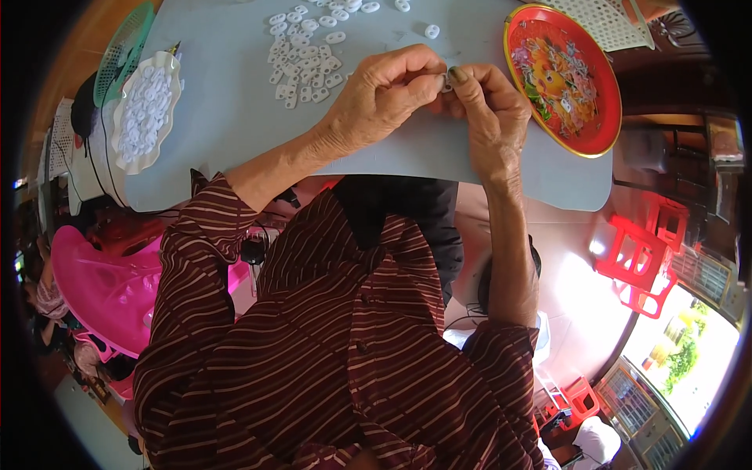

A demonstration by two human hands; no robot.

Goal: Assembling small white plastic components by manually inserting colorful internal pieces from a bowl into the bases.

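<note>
Piece [445, 81], small, white, mostly hidden

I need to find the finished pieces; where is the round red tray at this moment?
In the head view, the round red tray lies at the table's right edge, just right of the right hand.

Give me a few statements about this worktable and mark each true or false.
1. Both hands pinch one small part together. True.
2. The red tray lies at the person's left. False: it lies at the right.
3. Loose white pieces lie on the table. True.
4. The white dish is empty. False: it holds white pieces.
5. The left hand rests in the tray. False: it meets the right hand above the table.
</note>
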